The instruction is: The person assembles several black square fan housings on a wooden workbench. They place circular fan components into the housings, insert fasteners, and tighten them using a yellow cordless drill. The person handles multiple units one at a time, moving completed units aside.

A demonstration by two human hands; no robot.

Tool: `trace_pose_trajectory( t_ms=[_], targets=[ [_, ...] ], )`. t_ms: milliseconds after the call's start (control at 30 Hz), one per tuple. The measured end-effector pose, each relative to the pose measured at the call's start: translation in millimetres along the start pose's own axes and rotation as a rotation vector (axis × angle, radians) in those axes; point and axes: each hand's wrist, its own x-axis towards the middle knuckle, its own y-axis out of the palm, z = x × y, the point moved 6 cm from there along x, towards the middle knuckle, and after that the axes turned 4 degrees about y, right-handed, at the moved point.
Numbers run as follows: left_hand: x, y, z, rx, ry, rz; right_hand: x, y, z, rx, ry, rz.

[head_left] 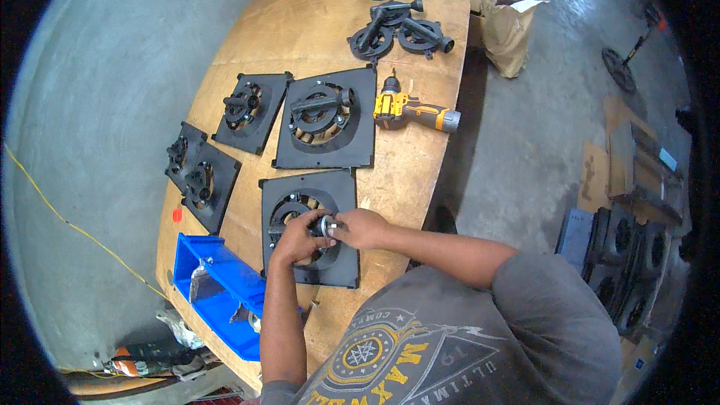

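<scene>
Bare tabletop [399, 199] edges the black plate [346, 268], left hand [295, 240] and right hand [363, 229] clamping fingers [344, 234] on a ring [324, 225]

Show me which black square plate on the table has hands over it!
The plate nearest the grey shirt, beside the blue bin: left hand and right hand are over it. The other plates, farther up or left, have none.
</scene>
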Motion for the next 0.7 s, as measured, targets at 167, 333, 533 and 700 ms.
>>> trace_pose_trajectory(
  t_ms=[167, 333, 533, 700],
  targets=[
    [-1, -1, -4, 0.001, 0.006, 0.001, 0, 4, 0, -0.093, 0.067, 0.032],
    [-4, -4, -11, 0.016, 0.009, -0.021, 2, 9, -7, 0.219, 0.223, 0.171],
    [-4, -5, -12, 0.027, 0.026, -0.048, 5, 10, -10, 0.086, 0.114, 0.041],
    [-6, -8, -15, 0.058, 0.055, -0.07, 5, 6, -7, 0.177, 0.211, 0.201]
  ],
)
